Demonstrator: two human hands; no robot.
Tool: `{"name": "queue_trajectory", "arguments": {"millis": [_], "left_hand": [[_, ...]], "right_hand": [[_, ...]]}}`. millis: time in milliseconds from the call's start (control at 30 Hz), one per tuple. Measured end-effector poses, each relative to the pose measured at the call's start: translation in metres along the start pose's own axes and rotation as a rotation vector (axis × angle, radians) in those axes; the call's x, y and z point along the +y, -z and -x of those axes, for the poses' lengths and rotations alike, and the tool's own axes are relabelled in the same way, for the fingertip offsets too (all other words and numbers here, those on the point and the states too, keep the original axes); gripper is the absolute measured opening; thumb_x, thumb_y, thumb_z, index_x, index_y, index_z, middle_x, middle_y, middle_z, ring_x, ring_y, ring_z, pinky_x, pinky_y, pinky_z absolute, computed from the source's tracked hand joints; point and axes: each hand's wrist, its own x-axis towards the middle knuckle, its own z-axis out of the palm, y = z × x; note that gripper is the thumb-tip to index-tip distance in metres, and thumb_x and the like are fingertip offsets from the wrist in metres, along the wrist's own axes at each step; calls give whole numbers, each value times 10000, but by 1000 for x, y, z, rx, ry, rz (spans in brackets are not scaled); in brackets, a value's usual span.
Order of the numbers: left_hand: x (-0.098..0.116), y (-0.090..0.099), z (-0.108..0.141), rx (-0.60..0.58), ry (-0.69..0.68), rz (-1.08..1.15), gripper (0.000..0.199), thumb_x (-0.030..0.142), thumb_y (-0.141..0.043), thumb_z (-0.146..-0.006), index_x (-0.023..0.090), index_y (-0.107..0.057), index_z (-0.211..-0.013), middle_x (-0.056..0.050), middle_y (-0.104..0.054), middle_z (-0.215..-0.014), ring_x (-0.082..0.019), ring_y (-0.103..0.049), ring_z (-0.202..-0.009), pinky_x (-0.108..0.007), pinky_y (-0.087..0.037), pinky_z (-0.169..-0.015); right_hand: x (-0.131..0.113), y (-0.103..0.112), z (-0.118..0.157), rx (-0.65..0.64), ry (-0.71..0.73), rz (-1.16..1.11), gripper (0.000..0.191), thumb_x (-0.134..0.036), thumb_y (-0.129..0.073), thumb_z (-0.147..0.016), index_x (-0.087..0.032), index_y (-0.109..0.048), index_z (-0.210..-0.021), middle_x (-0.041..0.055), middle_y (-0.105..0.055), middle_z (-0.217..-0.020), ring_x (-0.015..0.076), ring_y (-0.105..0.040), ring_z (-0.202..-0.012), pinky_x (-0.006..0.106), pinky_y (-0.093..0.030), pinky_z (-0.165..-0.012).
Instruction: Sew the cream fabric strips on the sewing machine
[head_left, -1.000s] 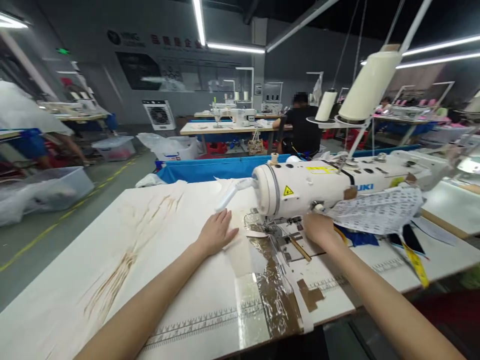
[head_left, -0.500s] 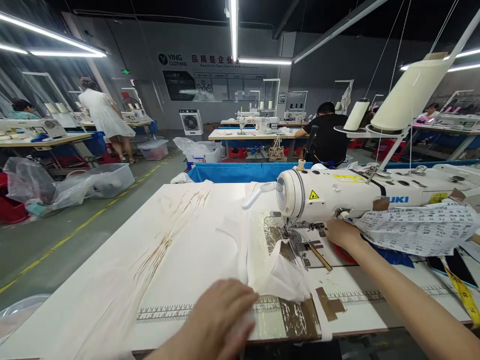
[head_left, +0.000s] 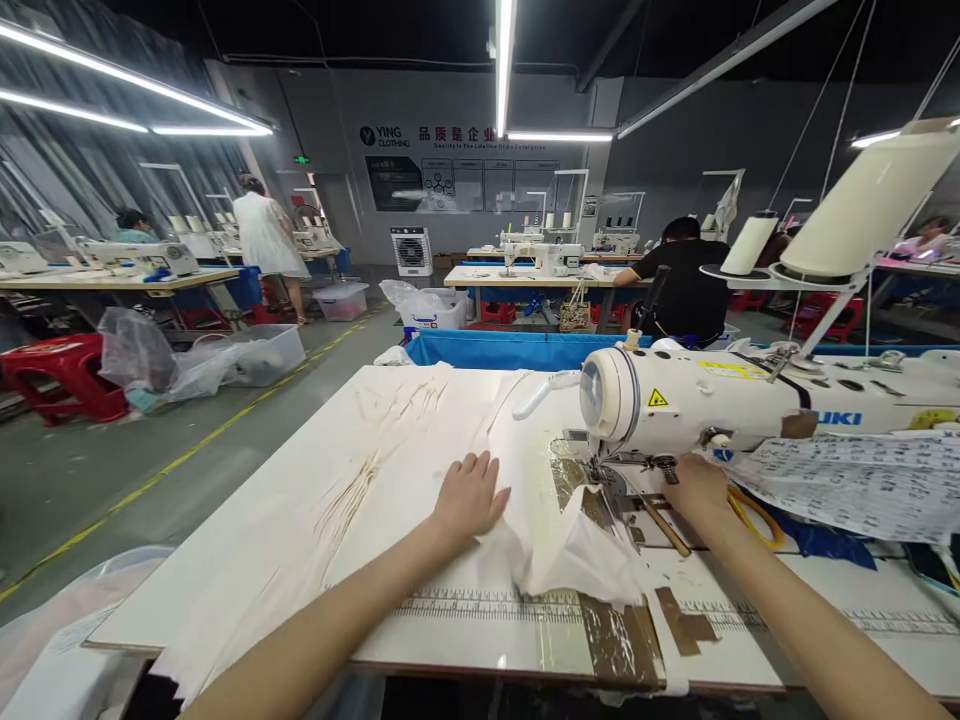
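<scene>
My left hand [head_left: 469,497] lies palm down with its fingers out on thin white fabric [head_left: 499,550], left of the sewing machine [head_left: 675,395]. A raised, folded part of white fabric [head_left: 589,550] runs up to the needle and presser foot [head_left: 596,468]. My right hand [head_left: 696,488] reaches under the machine's arm, right of the needle. Its fingers are bent and mostly hidden, so any hold cannot be made out. Beside it lie a slim wooden-handled tool [head_left: 667,528] and a yellow looped handle [head_left: 757,518].
Gathered white cloth [head_left: 352,500] spreads over the table's left side. A printed ruler tape [head_left: 480,604] runs along the front. A handwritten sheet [head_left: 877,485] hangs at the machine's right, below thread cones [head_left: 862,210]. A blue cloth bin [head_left: 510,350] stands behind the table.
My left hand has moved forward from the table's front edge onto the fabric and now lies flat. My right hand stays under the machine arm. The camera view has turned slightly left.
</scene>
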Motion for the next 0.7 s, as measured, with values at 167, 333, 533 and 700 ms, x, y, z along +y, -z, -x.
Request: {"name": "queue_trajectory", "arguments": {"millis": [167, 333, 533, 700], "left_hand": [[47, 9, 103, 13, -302, 211, 595, 435, -455, -958, 155, -373, -1477, -168, -496, -1466, -335, -500, -1286, -503, -464, -1038], [34, 47, 98, 31, -401, 570, 377, 193, -350, -989, 232, -517, -1324, -89, -671, -1198, -194, -628, -1095, -356, -547, -928], [-21, 30, -4, -8, -493, 311, 395, 198, -362, -982, 181, -532, -1338, -136, -563, -1403, -247, -518, -1316, -473, -460, -1089], [-32, 15, -10, -77, -477, 257, 447, 326, -410, -996, 137, -477, -1395, -143, -502, -1470, -264, -465, -1369, -467, -398, -1147]], "right_hand": [[-4, 3, 54, 96, 39, -56, 226, -173, -428, -1013, -114, -646, -999, 169, -706, -982, 318, -698, -952, 369, -528, -660], [-32, 17, 142, 299, 372, -664, 178, -298, -386, -1026, -249, -515, -914, 16, -645, -735, 214, -650, -625, 321, -481, -571], [-96, 27, 184, 87, 738, -1136, 123, -196, -379, -985, -242, -490, -1013, 54, -638, -982, 206, -624, -898, 320, -497, -781], [-93, 6, 179, -39, 609, -1140, 197, -263, -324, -1036, -234, -474, -912, 26, -576, -828, 196, -554, -729, 310, -438, -655]]}}
